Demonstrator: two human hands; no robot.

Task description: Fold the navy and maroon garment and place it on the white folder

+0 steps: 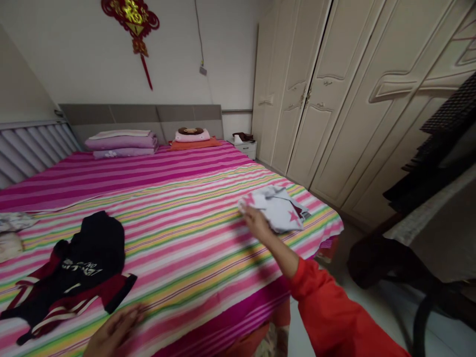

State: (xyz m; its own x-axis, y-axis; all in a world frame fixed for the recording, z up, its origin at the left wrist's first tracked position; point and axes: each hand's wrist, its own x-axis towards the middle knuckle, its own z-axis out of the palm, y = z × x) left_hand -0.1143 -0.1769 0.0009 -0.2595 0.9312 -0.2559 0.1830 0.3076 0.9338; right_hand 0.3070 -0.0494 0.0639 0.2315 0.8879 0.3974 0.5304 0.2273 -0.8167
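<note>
A: A bedroom is showing, with a wide bed [178, 218] under a striped sheet in pink, green and yellow taking up most of the view. What are the hands doing?

B: The right hand [256, 223], at the end of an orange sleeve [327, 312], is reaching out across the bed's right side. Its fingers are resting on the near edge of a folded white cloth [278, 208] with red stars. It is blurred, so I cannot tell whether it is gripping the cloth or only pressing on it.

A: And the other one?

B: The left hand [113, 333] is lying low at the bottom edge, fingers spread out flat, holding nothing. It is sitting just beside the hem of a dark jacket [74, 275] with red and white trim.

A: Where is the cloth lying?

B: Near the bed's far right corner, well apart from the jacket, which is spreading over the left side.

A: What is lying around them?

B: At the left edge some pale fabric [11, 233] is showing. At the headboard [141, 116] folded purple blankets [121, 144] are stacking up, and a small pink pillow [191, 135] is sitting on an orange cloth. A white nightstand [246, 147] is standing beyond the bed, cream wardrobe doors [334, 94] are lining the right wall, and a red knot ornament [132, 20] is hanging above. Dark clothes [439, 148] are hanging at the far right.
</note>
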